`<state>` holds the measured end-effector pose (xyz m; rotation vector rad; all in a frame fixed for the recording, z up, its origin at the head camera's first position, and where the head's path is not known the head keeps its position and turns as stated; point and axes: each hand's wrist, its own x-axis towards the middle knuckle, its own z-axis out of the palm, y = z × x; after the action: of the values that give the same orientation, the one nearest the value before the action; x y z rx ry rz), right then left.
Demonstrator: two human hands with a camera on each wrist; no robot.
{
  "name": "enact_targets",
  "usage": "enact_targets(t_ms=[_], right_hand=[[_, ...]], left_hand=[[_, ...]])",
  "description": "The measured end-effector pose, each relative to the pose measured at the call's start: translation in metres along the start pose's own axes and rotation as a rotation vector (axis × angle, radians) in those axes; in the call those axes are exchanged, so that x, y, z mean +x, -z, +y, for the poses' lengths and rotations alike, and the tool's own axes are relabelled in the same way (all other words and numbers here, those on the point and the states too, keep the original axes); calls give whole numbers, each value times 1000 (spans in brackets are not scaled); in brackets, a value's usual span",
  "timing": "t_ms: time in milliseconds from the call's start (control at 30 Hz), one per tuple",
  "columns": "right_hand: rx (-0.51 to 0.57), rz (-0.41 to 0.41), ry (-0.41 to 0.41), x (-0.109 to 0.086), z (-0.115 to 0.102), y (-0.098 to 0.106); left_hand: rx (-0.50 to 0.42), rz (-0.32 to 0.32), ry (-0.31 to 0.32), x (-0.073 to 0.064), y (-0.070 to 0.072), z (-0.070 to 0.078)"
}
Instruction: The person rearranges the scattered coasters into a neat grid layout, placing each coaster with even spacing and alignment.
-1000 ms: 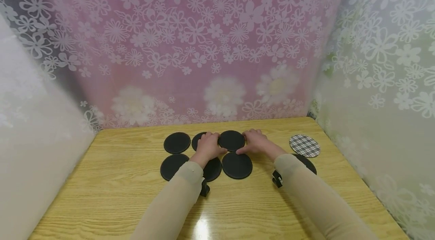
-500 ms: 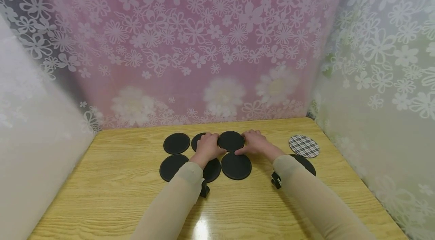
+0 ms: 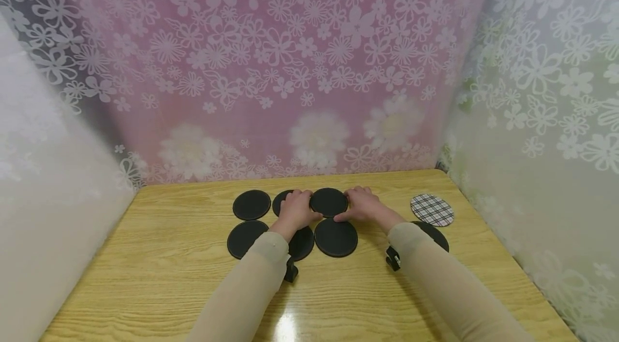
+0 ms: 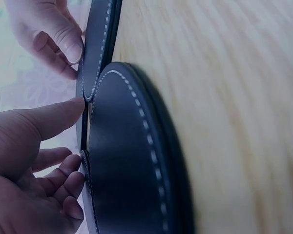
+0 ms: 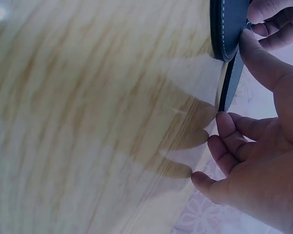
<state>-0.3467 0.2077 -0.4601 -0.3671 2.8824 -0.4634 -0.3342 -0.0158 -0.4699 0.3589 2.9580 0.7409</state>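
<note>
Gripping by opposite edges, with curled fingers of left hand (image 3: 294, 211) and right hand (image 3: 365, 205), the far-row right-end black coaster (image 3: 329, 202) on the tabletop (image 3: 169, 256), apparently with six arranged in two rows but a plaid coaster (image 3: 432, 209) and another black coaster (image 3: 436, 235) left over, without readable writing or branding.

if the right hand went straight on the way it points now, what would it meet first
The right hand would most likely meet the back-row black coaster beside it, whose edge it seems to touch; beyond that lies the left hand.
</note>
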Motion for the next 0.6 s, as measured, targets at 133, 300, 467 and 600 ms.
enact_targets(t_ms=[133, 300, 467, 600], right_hand=[[10, 6, 12, -4, 5, 1], [13, 33, 17, -18, 15, 5], [19, 68, 29, -36, 29, 10], [41, 73, 37, -50, 43, 11]], left_hand=[[-26, 13, -15, -4, -1, 1], [-41, 28, -56, -14, 0, 11], [-44, 35, -123, -18, -6, 17], [-58, 14, -139, -30, 0, 33]])
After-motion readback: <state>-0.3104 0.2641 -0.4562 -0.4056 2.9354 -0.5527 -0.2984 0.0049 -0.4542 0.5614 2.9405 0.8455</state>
